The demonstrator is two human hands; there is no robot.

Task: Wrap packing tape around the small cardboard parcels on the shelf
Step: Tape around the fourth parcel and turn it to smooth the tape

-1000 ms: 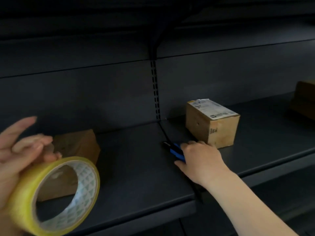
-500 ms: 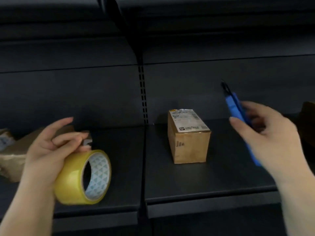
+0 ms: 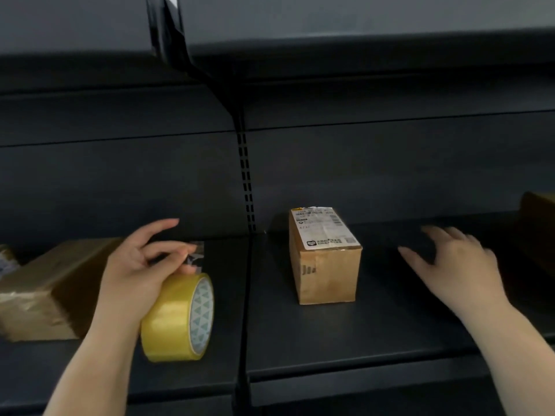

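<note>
Dark metal shelving unit. The upper shelf (image 3: 360, 22) overhangs the top of the view. A bracket (image 3: 168, 31) under it joins a slotted upright (image 3: 247, 187), which runs down the back panel (image 3: 390, 169) between two bays. The panel carries horizontal seams. The upright's slots form two vertical rows.

The right hand (image 3: 450, 265), which half a second ago held a blue cutter up in the air, now holds nothing; its fingers are spread over the shelf (image 3: 390, 340), to the right of the small labelled box (image 3: 326, 259). The cutter is no longer in view. The left hand (image 3: 135, 271) has brought the yellow tape roll (image 3: 177, 319) further right, and its fingertips now pinch a loose clear end of tape (image 3: 195, 256) above the roll.
</note>
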